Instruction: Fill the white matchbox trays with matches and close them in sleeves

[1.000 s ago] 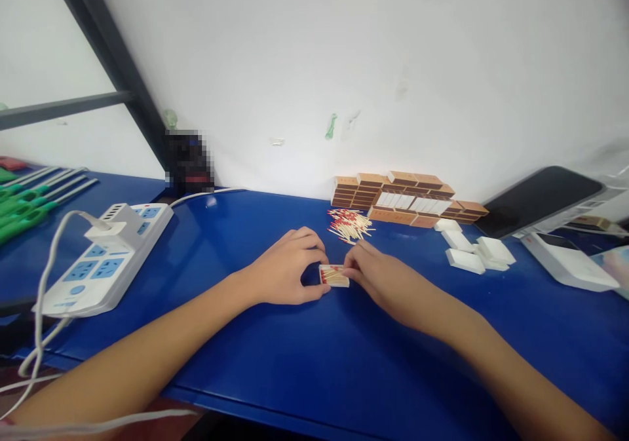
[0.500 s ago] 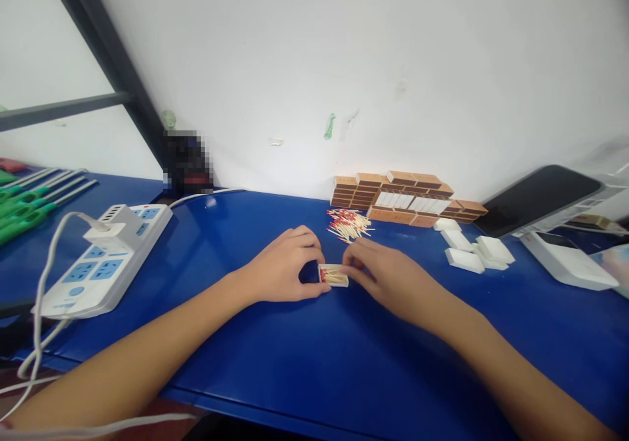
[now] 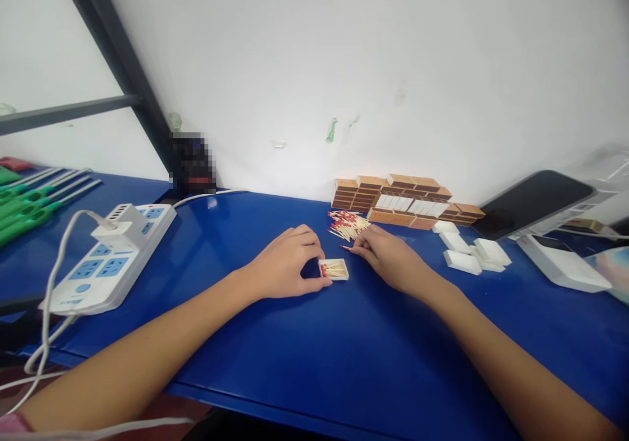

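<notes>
A small white matchbox tray (image 3: pixel 346 272) lies on the blue table, partly filled with red-headed matches (image 3: pixel 334 269). My left hand (image 3: pixel 289 264) grips the tray's left end between thumb and fingers. Just beyond the tray's right side, my right hand (image 3: pixel 386 254) pinches matches (image 3: pixel 346 248), their red heads pointing left; how many I cannot tell. Behind that hand is a loose pile of matches (image 3: pixel 344 223), which the fingers partly hide.
Brown matchboxes (image 3: pixel 410 218) are stacked against the wall, some with white sides showing. White trays (image 3: pixel 462 262) lie to their right, near a propped phone (image 3: pixel 535 202) and a white box (image 3: pixel 565 264). At left are a power strip (image 3: pixel 101 284) and green-handled tools (image 3: pixel 29 208).
My right hand has moved back from the tray toward the pile, and match heads now show at its fingertips. The left hand keeps its hold on the tray.
</notes>
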`<state>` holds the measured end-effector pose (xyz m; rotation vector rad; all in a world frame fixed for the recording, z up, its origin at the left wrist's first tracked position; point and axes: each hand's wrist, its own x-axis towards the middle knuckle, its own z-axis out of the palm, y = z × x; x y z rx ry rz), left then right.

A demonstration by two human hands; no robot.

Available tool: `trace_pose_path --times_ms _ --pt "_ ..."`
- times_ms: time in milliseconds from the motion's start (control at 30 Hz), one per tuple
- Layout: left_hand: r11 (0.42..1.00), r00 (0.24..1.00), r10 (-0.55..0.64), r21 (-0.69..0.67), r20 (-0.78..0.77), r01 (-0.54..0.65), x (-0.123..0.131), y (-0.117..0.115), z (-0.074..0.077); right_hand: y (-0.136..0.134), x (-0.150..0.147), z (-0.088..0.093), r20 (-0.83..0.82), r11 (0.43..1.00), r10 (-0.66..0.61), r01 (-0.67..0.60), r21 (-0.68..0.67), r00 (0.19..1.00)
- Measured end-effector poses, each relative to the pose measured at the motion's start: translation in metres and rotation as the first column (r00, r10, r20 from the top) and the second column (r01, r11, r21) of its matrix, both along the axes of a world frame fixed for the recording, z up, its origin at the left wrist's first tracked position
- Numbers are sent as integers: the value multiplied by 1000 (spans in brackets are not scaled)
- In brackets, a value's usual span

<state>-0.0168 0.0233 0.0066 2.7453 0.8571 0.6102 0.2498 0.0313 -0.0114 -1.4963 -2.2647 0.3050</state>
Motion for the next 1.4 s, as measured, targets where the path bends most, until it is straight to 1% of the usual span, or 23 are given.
trace_pose_path --times_ms 133,200,267,367,433,533,600,667,733,767,833,900,967,1033,1133,1200,1267,1400 --pt "1000 1000 26 -2 -7 -26 -1 1 -1 -17 -3 17 -27 997 79 -79 -1 997" --pt "1000 1000 25 4 -11 -25 -1 2 -2 -27 -9 25 -20 992 128 -128 -16 992" --pt "1000 1000 20 10 -7 -20 -1 2 -2 -36 -19 28 5 985 170 -170 -25 985" --pt "1000 1000 3 9 -2 -3 -1 2 -2 -43 -32 25 76 981 191 -191 -8 979" --pt "1000 1000 -5 6 -6 5 0 1 -2 -44 -36 22 105 982 190 -191 0 976" --pt "1000 1000 -7 5 -13 7 -1 1 -1 -41 -30 24 63 978 209 -209 -2 976" --pt "1000 1000 -9 3 -14 9 -1 1 0 -37 -22 26 23 985 172 -172 12 985" --pt "1000 1000 -10 -2 -13 10 -1 1 0 -31 -15 25 23 996 86 -86 10 996" --pt "1000 1000 -8 -7 -16 8 -1 1 0 -27 -10 20 36 999 25 -24 -39 999" --pt "1000 1000 -8 -9 -20 8 -1 1 0 -25 -9 16 37 997 21 -18 -74 999" --pt "1000 1000 -8 -9 -28 8 -1 0 1 -22 -7 11 30 991 41 -37 -128 999" --pt "1000 999 -8 -10 -32 8 -1 0 2 -21 -6 9 30 989 62 -57 -138 998" --pt "1000 999 -6 -9 -33 5 -1 0 2 -21 -6 12 28 992 63 -59 -112 998" --pt "1000 999 -4 -6 -35 4 -1 0 2 -24 -9 17 -11 996 67 -67 -60 998" --pt "1000 999 -14 -6 -32 13 -1 1 1 -31 -17 23 -59 992 127 -128 -20 990" --pt "1000 999 -20 -7 -25 20 -2 2 1 -37 -24 23 -33 982 180 -182 -49 983" --pt "1000 1000 -20 0 -22 20 -2 2 0 -41 -30 22 -8 975 206 -206 -80 978" --pt "999 999 -32 13 -22 33 -2 0 0 -43 -33 21 -72 973 205 -211 -91 976"
